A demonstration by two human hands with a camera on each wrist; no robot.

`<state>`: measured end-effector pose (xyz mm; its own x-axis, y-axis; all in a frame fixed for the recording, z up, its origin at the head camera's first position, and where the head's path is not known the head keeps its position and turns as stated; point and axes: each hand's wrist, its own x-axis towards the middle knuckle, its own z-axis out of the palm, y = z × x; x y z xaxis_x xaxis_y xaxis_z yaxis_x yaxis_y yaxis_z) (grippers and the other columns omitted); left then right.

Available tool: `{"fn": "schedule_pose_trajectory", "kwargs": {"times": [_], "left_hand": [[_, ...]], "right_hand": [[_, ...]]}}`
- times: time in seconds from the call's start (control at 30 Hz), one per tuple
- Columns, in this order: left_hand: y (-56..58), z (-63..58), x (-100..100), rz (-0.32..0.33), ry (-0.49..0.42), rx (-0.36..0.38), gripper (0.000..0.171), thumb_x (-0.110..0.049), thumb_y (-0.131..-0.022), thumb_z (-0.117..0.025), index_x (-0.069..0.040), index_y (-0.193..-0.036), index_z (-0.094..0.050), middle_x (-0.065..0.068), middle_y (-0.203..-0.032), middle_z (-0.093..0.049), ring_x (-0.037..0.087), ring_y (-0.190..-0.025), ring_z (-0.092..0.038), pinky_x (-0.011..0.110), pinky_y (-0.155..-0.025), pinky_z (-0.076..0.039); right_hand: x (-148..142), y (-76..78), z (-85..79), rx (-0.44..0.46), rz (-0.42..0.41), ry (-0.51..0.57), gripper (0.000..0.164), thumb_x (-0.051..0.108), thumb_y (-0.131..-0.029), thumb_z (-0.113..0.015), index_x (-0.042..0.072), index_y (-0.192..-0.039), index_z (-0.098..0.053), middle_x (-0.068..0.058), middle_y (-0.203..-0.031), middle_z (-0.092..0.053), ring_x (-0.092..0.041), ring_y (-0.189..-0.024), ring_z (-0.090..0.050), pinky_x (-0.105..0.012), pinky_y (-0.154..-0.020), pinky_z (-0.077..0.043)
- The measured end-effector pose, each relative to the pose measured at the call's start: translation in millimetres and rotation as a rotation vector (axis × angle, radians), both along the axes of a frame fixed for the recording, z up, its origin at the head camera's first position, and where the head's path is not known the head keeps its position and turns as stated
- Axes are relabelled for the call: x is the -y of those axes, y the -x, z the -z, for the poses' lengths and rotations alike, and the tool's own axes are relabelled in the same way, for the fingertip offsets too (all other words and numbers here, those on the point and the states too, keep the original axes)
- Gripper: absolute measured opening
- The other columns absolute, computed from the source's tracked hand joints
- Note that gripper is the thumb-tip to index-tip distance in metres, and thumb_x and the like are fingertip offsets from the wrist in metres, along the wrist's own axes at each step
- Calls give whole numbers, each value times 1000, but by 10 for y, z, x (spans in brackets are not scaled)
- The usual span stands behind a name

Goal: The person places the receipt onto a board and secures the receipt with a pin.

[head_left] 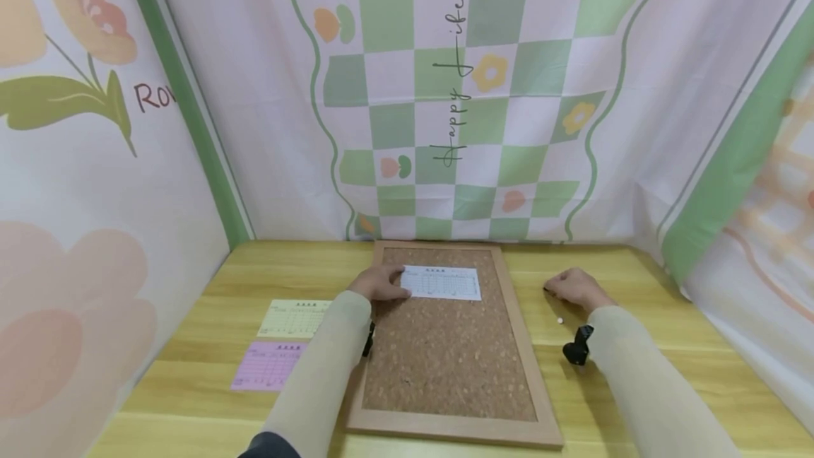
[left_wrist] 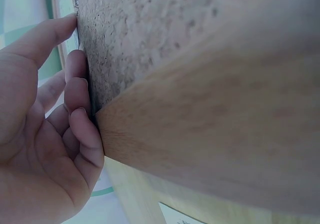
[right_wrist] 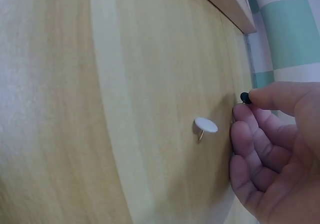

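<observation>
A white printed slip [head_left: 441,283] lies on the upper part of a cork board [head_left: 448,355] with a wooden frame. My left hand [head_left: 380,283] rests at the slip's left edge, thumb and a fingertip touching it. In the left wrist view the other fingers [left_wrist: 85,129] are bent against the board's surface and frame. My right hand [head_left: 575,287] is over the table to the right of the board. Between its thumb and a finger it pinches a black thumbtack [right_wrist: 245,98]. Close by on the table lies a white thumbtack [right_wrist: 206,124], its pin slanting downward.
A yellow printed slip [head_left: 292,318] and a pink printed slip [head_left: 267,366] lie on the wooden table [head_left: 191,366], left of the board and partly behind the left forearm. A patterned curtain [head_left: 439,90] hangs along the table's back edge, with more cloth at both sides.
</observation>
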<state>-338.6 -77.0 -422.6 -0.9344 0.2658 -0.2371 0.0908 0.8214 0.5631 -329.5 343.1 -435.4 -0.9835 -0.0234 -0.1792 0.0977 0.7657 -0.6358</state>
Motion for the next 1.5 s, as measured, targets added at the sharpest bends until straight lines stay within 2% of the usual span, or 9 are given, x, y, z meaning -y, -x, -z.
{"fn": "schedule_pose_trajectory", "kwargs": {"times": [0.1, 0.2, 0.33, 0.43, 0.7, 0.87, 1.1, 1.3, 1.5], "left_hand": [[11, 10, 4, 4, -1, -3, 68, -36, -92, -74, -19, -152, -45, 9, -157, -39, 31, -144, -33, 50, -114, -29], [17, 18, 4, 11, 0, -9, 68, -36, -92, -74, -19, -152, -46, 9, -157, -39, 31, -144, -33, 50, -114, -29], [10, 13, 4, 20, 0, -17, 68, -36, -92, -73, -18, -152, -46, 10, -156, -39, 31, -144, -34, 50, -113, -30], [3, 5, 4, 23, 3, -20, 68, -36, -92, -73, -18, -152, -46, 10, -156, -39, 32, -143, -34, 50, -113, -31], [-2, 18, 8, 7, 3, -13, 68, -36, -92, -73, -19, -152, -45, 9, -157, -39, 31, -144, -33, 50, -113, -30], [-18, 10, 3, 2, -2, -5, 68, -36, -93, -73, -19, -152, -45, 10, -157, -38, 32, -144, -33, 50, -113, -30], [-2, 5, -1, 5, -1, -12, 68, -37, -93, -73, -19, -152, -45, 10, -157, -38, 32, -144, -33, 50, -113, -31], [-32, -10, -12, -2, -6, -9, 67, -35, -93, -72, -18, -152, -45, 10, -157, -38, 32, -144, -33, 50, -114, -29], [-50, -33, -8, 1, 1, -15, 67, -35, -94, -72, -18, -153, -44, 11, -157, -38, 33, -144, -33, 50, -113, -30]], "right_hand": [[12, 3, -7, 3, -8, 18, 32, 21, -97, -56, -8, -103, -70, -7, -85, -65, -18, -72, -53, -32, -65, -46], [51, 1, -18, 2, -21, 49, 26, 17, -96, -55, -3, -86, -68, -3, -73, -61, -16, -66, -54, -30, -64, -48], [121, 17, -48, -4, -49, 68, 30, 17, -98, -54, 5, -72, -62, 1, -60, -53, -14, -58, -53, -29, -64, -48], [181, 43, -87, -25, -66, 64, 34, 21, -101, -53, 7, -70, -60, 3, -58, -52, -14, -56, -50, -30, -65, -45], [378, 83, -146, -60, -63, 201, 32, 18, -99, -60, -12, -107, -65, -9, -85, -68, -17, -77, -67, -29, -71, -55], [483, 104, -162, -65, -51, 267, 34, 17, -98, -60, -15, -111, -64, -11, -87, -70, -18, -80, -69, -31, -74, -56], [633, 135, -161, -79, -66, 366, 39, 10, -100, -58, -23, -120, -57, -24, -99, -71, -18, -85, -69, -31, -77, -58], [813, 182, -156, -64, -70, 377, 39, 11, -101, -56, -22, -123, -57, -23, -104, -70, -15, -86, -68, -30, -78, -57], [991, 255, -129, -51, -60, 431, 37, 9, -99, -57, -22, -120, -58, -18, -96, -69, -13, -81, -65, -30, -77, -58]]}}
